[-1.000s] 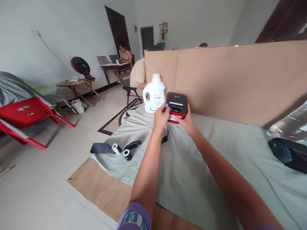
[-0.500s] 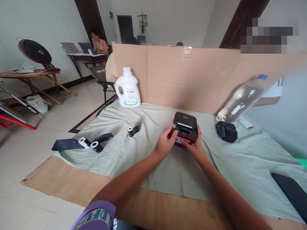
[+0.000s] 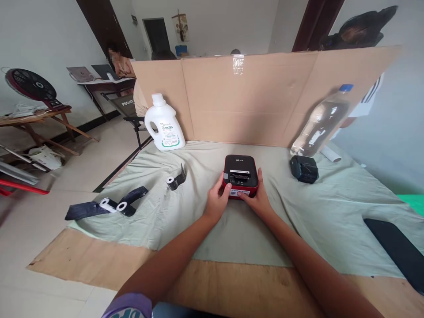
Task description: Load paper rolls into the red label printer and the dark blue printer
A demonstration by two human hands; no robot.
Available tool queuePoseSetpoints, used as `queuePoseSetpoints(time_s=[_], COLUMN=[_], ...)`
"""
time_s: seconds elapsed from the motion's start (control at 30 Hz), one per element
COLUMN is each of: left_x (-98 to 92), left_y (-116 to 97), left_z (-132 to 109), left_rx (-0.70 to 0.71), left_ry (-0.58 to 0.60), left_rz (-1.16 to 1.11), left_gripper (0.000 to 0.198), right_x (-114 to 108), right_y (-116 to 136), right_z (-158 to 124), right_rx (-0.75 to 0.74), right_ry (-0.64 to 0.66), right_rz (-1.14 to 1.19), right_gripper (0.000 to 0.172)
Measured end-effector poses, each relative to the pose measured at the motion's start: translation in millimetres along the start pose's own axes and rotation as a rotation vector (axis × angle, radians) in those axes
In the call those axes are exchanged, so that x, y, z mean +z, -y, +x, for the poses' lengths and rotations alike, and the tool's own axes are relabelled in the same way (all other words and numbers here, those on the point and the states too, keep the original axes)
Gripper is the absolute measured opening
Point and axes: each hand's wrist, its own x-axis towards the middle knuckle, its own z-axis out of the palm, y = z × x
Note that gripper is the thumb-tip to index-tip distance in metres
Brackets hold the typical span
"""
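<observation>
A small black-and-red label printer (image 3: 241, 170) is gripped from both sides at the middle of the cloth. Along its left side my left hand (image 3: 217, 198) is closed, thumb at the front left corner. My right hand (image 3: 258, 196) wraps the right side, its thumb on the labelled front face. A strip of white paper shows at the slot on top. To the left lies a small black-backed paper roll (image 3: 172, 183), partly unrolled. Farther left, more dark rolls (image 3: 124, 207) lie together with their strips spread out. A compact black device (image 3: 304, 169) sits to the right.
A cardboard panel (image 3: 238, 106) stands along the back. Before it are a white detergent jug (image 3: 165, 126) and a tilted clear bottle (image 3: 321, 121) with a blue cap. A white tube (image 3: 330, 154) and a black phone-like slab (image 3: 394, 247) lie on the right. Another person sits far left.
The printer now faces me more squarely, both hands still on it. The whole view has shifted slightly, so the surroundings appear farther left.
</observation>
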Motion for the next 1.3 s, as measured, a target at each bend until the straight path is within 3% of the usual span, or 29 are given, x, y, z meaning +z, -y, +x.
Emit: queuePoseSetpoints(time_s=[0.53, 1.1, 1.3], left_x=[-0.9, -14.8, -14.3], left_y=[-1, 10, 9], left_z=[-1, 26, 32], left_rx=[0.037, 0.138, 0.009], left_ry=[0.021, 0.046, 0.059], left_rz=[0.037, 0.09, 0.052], left_gripper=[0.052, 0.031, 0.036], right_x=[-4, -4, -5], right_y=[15, 13, 13], right_z=[0, 2, 4], right_rx=[-0.007, -0.007, -0.009], right_ry=[-0.014, -0.037, -0.029], right_rz=[-0.004, 0.014, 0.01], right_gripper=[0.112, 0.092, 0.091])
